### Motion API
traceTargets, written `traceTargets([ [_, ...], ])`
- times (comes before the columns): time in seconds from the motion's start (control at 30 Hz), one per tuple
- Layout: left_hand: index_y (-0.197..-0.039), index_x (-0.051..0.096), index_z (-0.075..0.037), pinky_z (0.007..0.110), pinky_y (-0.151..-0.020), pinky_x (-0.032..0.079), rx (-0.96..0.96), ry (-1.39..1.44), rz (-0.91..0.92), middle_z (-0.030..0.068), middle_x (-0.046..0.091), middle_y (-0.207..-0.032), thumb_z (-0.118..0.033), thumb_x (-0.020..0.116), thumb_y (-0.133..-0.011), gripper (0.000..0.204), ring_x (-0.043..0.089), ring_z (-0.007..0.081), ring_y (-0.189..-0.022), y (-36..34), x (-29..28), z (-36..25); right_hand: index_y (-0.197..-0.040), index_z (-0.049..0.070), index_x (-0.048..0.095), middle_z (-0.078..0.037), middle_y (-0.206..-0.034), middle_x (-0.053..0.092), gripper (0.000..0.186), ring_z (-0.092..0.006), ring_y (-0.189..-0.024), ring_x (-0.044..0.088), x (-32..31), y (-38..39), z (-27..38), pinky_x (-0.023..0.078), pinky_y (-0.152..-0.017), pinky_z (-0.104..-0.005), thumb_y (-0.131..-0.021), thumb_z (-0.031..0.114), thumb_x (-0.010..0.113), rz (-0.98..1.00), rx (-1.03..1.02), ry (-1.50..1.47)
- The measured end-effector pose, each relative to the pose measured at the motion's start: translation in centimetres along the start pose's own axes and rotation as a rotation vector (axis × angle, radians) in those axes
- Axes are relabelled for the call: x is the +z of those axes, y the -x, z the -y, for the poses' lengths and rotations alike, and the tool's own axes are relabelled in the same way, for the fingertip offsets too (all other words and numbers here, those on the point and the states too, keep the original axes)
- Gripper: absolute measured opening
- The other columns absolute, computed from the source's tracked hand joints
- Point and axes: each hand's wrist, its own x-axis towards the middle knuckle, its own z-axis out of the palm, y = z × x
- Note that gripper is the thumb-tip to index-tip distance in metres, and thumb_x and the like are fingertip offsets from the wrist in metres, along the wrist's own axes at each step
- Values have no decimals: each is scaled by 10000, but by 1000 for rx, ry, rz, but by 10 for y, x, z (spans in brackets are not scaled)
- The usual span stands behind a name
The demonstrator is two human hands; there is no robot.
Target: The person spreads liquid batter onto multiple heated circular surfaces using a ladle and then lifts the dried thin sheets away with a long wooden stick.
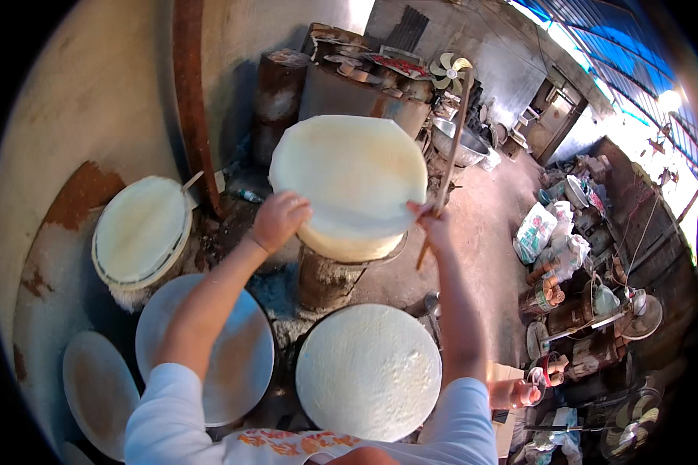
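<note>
A thin, pale, round flatbread sheet (349,167) spreads over a thick stack of similar sheets (349,244), which stands on a rusty drum (326,283) ahead of me. My left hand (281,221) pinches the sheet's near left edge. At its near right edge, my right hand (433,223) grips a long wooden stick (454,143) that slants up and away; the thumb side touches the sheet. Between my forearms, closer to my body, a round griddle (368,372) is covered by a white, bubbly layer of batter.
Left of it lies a bare round griddle (240,356), with a round lid-like disc (97,391) leaning beside it. Another pale stack (143,232) stands by the left wall. A fan (450,71) and metal basin (461,143) are farther back. Plastic bags (535,232) and clutter line the right wall.
</note>
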Motion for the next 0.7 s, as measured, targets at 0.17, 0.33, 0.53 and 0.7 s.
traceTargets([
  [0.17,-829,657,-127,394,-739,500,-138,-71,141,35,631,-896,-134,631,-751,82,589,243,-905,86,115,30,-886,-19,685,-91,-881,694,129,-143,-827,632,-1,-11,-152,481,-727,-261,-794,-51,599,-183,263,359],
  [0.33,-950,670,-120,393,-791,493,-397,54,235,80,601,-966,-144,649,-794,160,577,277,-932,107,136,24,-985,-92,635,-195,-1041,668,345,-239,-1014,626,-26,0,-170,466,-858,-285,-708,-117,431,-66,277,146],
  [0.53,-1165,605,-144,408,-809,478,-389,44,300,89,576,-1061,-85,707,-759,422,572,301,-939,89,28,-34,-972,-4,687,-78,-917,682,235,-139,-811,598,-72,0,-175,458,-716,-240,-786,19,545,-113,243,229],
  [0.7,-1189,597,-150,402,-810,485,-780,-182,230,99,574,-1069,-81,692,-782,423,579,281,-948,181,-185,-183,-940,21,619,-55,-790,638,175,-110,-666,559,-29,84,-139,444,-569,-232,-848,16,470,36,151,284],
])
